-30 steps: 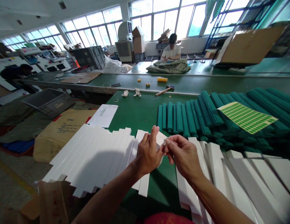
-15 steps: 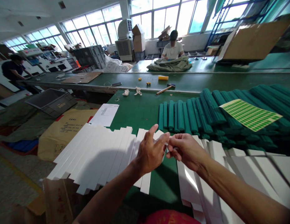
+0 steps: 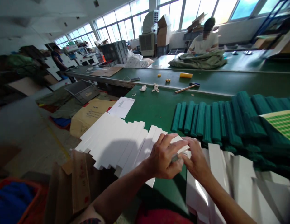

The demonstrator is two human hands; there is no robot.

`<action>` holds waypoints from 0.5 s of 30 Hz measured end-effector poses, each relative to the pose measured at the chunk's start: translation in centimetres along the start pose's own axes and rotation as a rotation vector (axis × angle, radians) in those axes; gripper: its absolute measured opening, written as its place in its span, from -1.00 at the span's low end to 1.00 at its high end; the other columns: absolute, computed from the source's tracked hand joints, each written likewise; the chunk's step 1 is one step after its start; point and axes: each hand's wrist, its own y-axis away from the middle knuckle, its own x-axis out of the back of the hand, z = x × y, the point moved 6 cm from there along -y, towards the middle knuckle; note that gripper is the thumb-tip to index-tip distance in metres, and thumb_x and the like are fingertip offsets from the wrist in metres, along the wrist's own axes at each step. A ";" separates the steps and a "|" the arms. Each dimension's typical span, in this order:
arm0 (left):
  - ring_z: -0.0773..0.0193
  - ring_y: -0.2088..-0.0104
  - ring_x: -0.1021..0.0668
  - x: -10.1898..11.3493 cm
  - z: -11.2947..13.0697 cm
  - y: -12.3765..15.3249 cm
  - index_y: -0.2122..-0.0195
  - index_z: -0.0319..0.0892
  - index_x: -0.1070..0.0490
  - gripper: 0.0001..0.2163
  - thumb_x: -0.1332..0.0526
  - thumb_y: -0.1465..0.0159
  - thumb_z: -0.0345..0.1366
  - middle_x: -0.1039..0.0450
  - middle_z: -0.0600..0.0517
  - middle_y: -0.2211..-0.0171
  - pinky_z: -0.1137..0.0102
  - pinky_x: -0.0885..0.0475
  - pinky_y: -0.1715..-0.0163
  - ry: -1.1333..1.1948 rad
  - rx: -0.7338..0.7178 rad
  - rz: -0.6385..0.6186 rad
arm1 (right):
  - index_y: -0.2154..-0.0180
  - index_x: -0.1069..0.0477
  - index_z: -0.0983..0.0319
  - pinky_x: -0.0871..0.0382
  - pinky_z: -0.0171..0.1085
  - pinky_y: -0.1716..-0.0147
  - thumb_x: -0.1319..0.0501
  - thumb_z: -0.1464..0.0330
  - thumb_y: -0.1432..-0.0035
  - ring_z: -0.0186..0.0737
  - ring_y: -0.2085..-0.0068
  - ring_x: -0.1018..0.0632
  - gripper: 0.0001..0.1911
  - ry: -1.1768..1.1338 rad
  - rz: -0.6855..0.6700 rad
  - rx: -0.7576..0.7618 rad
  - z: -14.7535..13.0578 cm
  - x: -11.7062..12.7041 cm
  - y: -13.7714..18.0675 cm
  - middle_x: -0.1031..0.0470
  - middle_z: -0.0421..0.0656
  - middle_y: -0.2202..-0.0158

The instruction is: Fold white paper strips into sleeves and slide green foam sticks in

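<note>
My left hand (image 3: 164,157) and my right hand (image 3: 196,159) meet low over the green table (image 3: 156,109). Both are closed on the end of one long white carton (image 3: 182,148), fingers on top and thumbs under it. A fanned row of the same white cartons (image 3: 119,143) lies to the left of my hands. A second heap of white cartons (image 3: 240,174) lies to the right. Behind them is a stack of green ribbed rolls (image 3: 212,121), with a sheet of green dot stickers (image 3: 283,123) on top at the right edge.
A printed paper (image 3: 122,106) lies at the table's left edge. A hammer (image 3: 185,88) and a yellow block (image 3: 186,75) rest on the far bench. A person (image 3: 204,40) sits behind it. Cardboard (image 3: 77,183) stands near left, a grey crate (image 3: 83,90) on the floor.
My hands have dropped from chest height down to the cartons and closed together on one end. The view has swung left and downward.
</note>
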 end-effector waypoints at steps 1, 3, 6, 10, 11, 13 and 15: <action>-0.03 -0.11 -0.38 -0.4 0.3 -0.2 -0.12 -0.27 -0.31 -0.53 -0.07 -0.18 -0.26 -0.33 -0.25 -0.08 0.07 -0.35 -0.02 -0.018 0.025 0.009 | 0.18 -0.40 0.24 -0.40 -0.15 0.23 -0.23 0.06 -0.02 -0.07 0.19 -0.49 -0.56 -0.002 -0.053 0.070 0.2 -0.6 0.2 -0.47 0.01 0.15; -0.05 -0.11 -0.39 -0.9 0.6 -0.7 -0.11 -0.25 -0.33 -0.53 -0.08 -0.19 -0.19 -0.28 -0.26 -0.12 0.07 -0.37 -0.01 -0.050 0.071 0.026 | 0.28 -0.42 0.24 -0.40 -0.13 0.25 -0.19 0.07 -0.04 -0.03 0.20 -0.50 -0.63 0.006 -0.151 0.083 1.0 -2.0 0.4 -0.49 0.01 0.22; -0.07 -0.15 -0.36 -0.7 0.0 -0.7 -0.20 -0.21 -0.24 -0.44 -0.07 -0.25 -0.01 -0.06 -0.26 -0.27 0.07 -0.37 -0.05 -0.072 0.117 0.038 | 0.28 -0.40 0.25 -0.38 -0.16 0.33 -0.19 0.03 0.03 -0.03 0.29 -0.52 -0.58 0.102 -0.129 -0.027 1.8 -2.4 -0.4 -0.51 0.00 0.32; 0.02 -0.26 -0.24 3.3 -3.3 5.4 -0.32 -0.14 -0.02 -0.42 0.16 -0.37 0.06 0.14 -0.21 -0.35 0.06 -0.24 -0.18 -0.121 0.356 0.222 | 0.26 -0.40 0.32 -0.32 -0.21 0.42 -0.16 -0.07 0.08 -0.01 0.38 -0.53 -0.42 0.303 0.032 -0.203 1.8 0.3 -3.5 -0.53 0.05 0.39; 0.04 -0.26 -0.24 4.8 -4.4 8.7 -0.31 -0.13 -0.02 -0.45 0.20 -0.39 0.02 0.06 -0.20 -0.33 0.05 -0.21 -0.20 -0.173 0.483 0.350 | 0.29 -0.42 0.34 -0.30 -0.21 0.44 -0.15 -0.09 0.06 0.00 0.39 -0.53 -0.40 0.361 0.061 -0.274 1.8 0.9 -4.2 -0.53 0.08 0.41; 0.04 -0.27 -0.21 6.8 -6.5 16.8 -0.30 -0.16 -0.03 -0.50 0.20 -0.41 -0.05 -0.10 -0.22 -0.26 0.03 -0.17 -0.22 -0.301 0.782 0.579 | 0.38 -0.47 0.37 -0.28 -0.20 0.45 -0.09 -0.11 -0.01 0.04 0.40 -0.54 -0.37 0.436 0.034 -0.407 2.1 0.7 -5.2 -0.53 0.13 0.45; -0.03 -0.25 -0.26 6.7 -8.3 24.8 -0.28 -0.20 -0.08 -0.48 0.18 -0.40 -0.05 -0.19 -0.26 -0.21 0.00 -0.18 -0.21 -0.440 1.055 0.673 | 0.48 -0.49 0.37 -0.27 -0.20 0.45 -0.03 -0.11 -0.08 0.04 0.39 -0.55 -0.35 0.444 -0.101 -0.499 2.7 -2.2 -5.2 -0.52 0.15 0.48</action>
